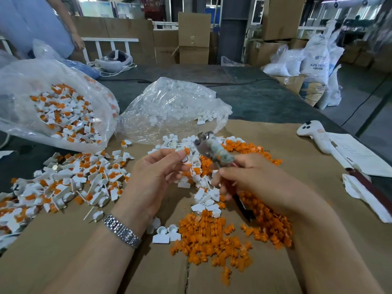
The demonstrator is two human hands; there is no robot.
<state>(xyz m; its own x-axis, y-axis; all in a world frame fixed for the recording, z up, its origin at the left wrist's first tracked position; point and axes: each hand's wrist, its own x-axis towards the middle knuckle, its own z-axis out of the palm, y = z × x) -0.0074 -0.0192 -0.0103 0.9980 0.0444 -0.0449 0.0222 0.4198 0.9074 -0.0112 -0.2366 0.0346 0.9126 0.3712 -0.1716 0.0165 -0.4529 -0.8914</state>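
Note:
My left hand (157, 172) pinches a small white plastic piece with an orange insert (186, 151) between thumb and fingertips, raised above the table. My right hand (250, 179) grips a tape-wrapped metal tool (214, 150) that points up and to the left, its tip close to the pinched piece. Below both hands lie loose orange inserts (216, 238) and loose white pieces (206, 201) on brown cardboard (297, 149). A heap of joined white-and-orange pieces (70, 185) spreads at the left.
An open clear bag of joined pieces (63, 111) sits at the far left, and a clear bag of white pieces (174, 102) behind my hands. A white controller (314, 132), papers (356, 153) and a white cloth (364, 198) lie at the right. A person (36, 24) stands at the back left.

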